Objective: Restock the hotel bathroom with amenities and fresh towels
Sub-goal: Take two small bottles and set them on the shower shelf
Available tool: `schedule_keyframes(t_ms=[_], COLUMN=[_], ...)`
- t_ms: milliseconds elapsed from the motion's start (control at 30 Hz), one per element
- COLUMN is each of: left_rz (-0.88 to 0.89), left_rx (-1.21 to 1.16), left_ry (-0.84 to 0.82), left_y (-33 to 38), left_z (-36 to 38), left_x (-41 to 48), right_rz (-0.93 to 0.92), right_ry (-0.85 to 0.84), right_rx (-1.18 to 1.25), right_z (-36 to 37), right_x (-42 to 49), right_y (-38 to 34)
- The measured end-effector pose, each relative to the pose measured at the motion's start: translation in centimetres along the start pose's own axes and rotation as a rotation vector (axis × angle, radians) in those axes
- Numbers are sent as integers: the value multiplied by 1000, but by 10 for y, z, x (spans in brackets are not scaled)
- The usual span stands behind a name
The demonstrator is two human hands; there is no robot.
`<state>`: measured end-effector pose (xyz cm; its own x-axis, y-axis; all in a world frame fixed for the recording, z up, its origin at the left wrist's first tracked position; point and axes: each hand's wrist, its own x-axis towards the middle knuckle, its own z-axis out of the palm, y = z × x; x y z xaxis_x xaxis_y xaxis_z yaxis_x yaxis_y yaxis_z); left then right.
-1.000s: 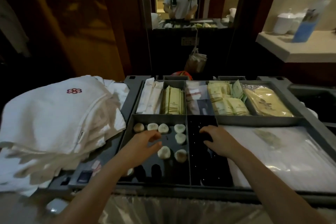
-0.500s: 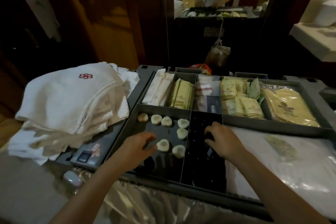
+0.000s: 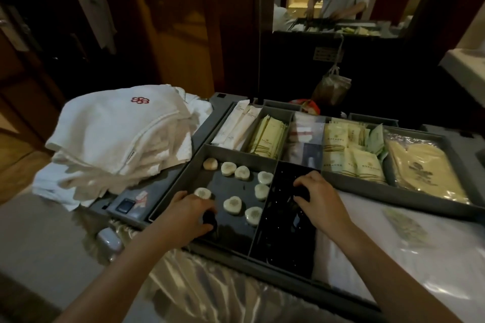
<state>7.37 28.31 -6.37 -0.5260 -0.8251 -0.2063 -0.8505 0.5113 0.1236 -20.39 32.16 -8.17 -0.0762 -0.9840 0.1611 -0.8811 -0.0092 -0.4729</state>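
Picking from cart tray [image 3: 236,152] for bathroom restock
Grip state: left hand [image 3: 187,214] clamps a dark bottle [image 3: 210,217]; right hand [image 3: 319,199] cannot tell; next, lift clear of soaps [image 3: 232,204]

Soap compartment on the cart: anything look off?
One soap in the far left corner looks tan, unlike the white soaps scattered loose across the same compartment. Nothing looks spilled or broken.
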Motion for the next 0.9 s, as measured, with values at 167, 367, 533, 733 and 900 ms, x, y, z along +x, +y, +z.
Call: schedule_keyframes(t_ms=[167,367,533,733,900], left_rz=[-23,-37,-108,-182,-328], left_rx=[24,-194,-355,-509,-527], left_ry=[100,368,458,519,547], left_y=[3,9,15,15,3], left_z=[-1,-20,-45,-51,-43], left_x=[1,-5,-17,-53,-104], right_rz=[-59,-144,-231,-369,-564], right_ry=[103,152,163,57,-84], right_rx=[55,84,165,223,277], right_z=[-14,-42,-61,-59,-28], right_x=[1,11,24,38,44], right_y=[-5,-19,-48,-87,-139])
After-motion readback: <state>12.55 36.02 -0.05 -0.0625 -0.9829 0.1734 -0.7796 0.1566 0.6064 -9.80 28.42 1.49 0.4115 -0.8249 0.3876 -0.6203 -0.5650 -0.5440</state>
